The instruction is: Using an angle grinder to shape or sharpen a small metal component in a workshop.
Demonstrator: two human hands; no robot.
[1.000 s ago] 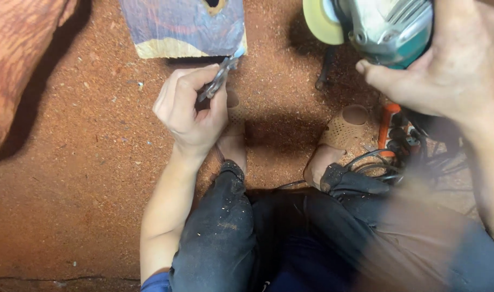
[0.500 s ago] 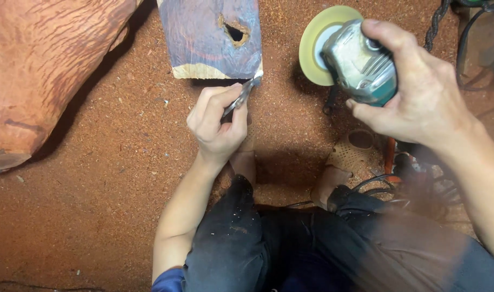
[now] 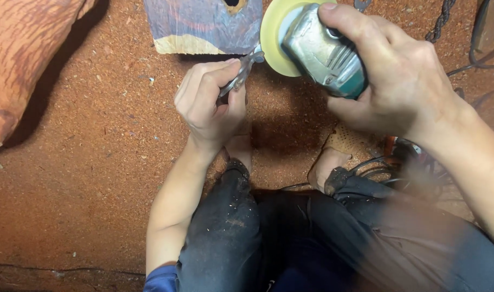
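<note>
The left hand (image 3: 212,105) grips a small wrench (image 3: 241,73) at the grinder (image 3: 317,48) disc — right hand (image 3: 404,81) clasps the grinder; disc is mounted, wood block (image 3: 203,24) beyond it lies untouched.

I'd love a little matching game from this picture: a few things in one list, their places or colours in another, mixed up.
Things:
1. Disc
2. Metal tool
3. Grinder
4. Wood slab

Descriptions:
A. gripped by the right hand
B. pale yellow, round
C. lying on the sawdust floor, purplish with a hole
D. pinched in the left hand

Pairs: 1-B, 2-D, 3-A, 4-C
</note>
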